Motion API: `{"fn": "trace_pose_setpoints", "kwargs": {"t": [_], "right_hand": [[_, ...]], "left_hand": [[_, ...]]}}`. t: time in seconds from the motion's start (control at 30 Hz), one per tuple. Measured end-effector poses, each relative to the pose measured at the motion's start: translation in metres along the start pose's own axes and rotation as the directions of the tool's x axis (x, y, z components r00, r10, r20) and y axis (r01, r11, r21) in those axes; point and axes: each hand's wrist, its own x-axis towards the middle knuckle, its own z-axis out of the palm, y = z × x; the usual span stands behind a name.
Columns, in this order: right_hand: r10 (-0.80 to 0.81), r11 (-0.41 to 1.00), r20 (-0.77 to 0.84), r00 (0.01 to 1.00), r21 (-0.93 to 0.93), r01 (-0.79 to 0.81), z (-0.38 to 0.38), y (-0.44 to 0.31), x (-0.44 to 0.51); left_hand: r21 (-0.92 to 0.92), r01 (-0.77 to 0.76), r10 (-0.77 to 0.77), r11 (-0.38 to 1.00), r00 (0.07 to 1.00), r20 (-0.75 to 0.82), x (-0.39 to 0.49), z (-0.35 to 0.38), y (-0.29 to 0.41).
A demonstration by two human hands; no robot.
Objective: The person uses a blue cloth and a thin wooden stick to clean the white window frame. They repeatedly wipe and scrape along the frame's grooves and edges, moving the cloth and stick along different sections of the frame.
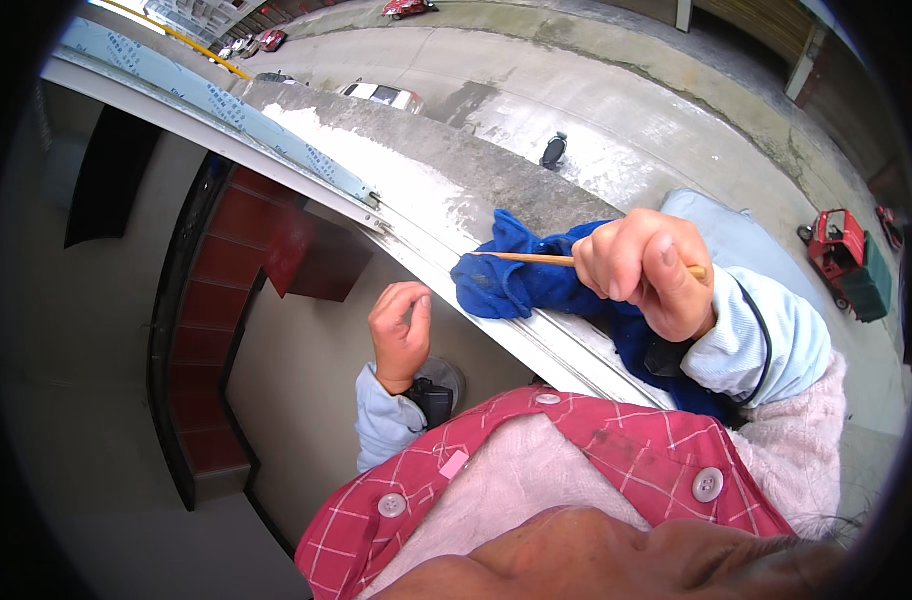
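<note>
My right hand [647, 274] is closed around a thin wooden stick [527, 258], which points left across a crumpled blue cloth [493, 281]. The cloth lies over the white window track [576, 349] and trails down below my right hand. The stick's tip touches or lies just above the cloth; I cannot tell which. On the indoor side of the frame, my left hand [402, 330] is raised with curled fingers, apart from the cloth, and no object shows in it.
A sliding window sash with printed protective film [223, 101] stands at the upper left. Outside runs a rough concrete ledge [456, 169], with a street and vehicles far below. A grey-blue sheet [715, 217] lies beyond my right hand. Indoors, red-tiled steps [212, 315] descend.
</note>
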Motion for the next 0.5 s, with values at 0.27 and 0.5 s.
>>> {"fn": "trace_pose_setpoints", "kwargs": {"t": [0.27, 0.5], "right_hand": [[0.193, 0.981, -0.172, 0.966, 0.062, -0.185, -0.037, 0.044, 0.019], [0.144, 0.989, 0.019, 0.989, -0.046, -0.143, -0.007, 0.059, 0.035]], "left_hand": [[-0.055, 0.0, 0.002, 0.998, 0.999, 0.045, -0.007, 0.004, -0.002], [-0.072, -0.025, 0.03, 0.997, 0.998, 0.062, -0.014, -0.001, -0.001]]}}
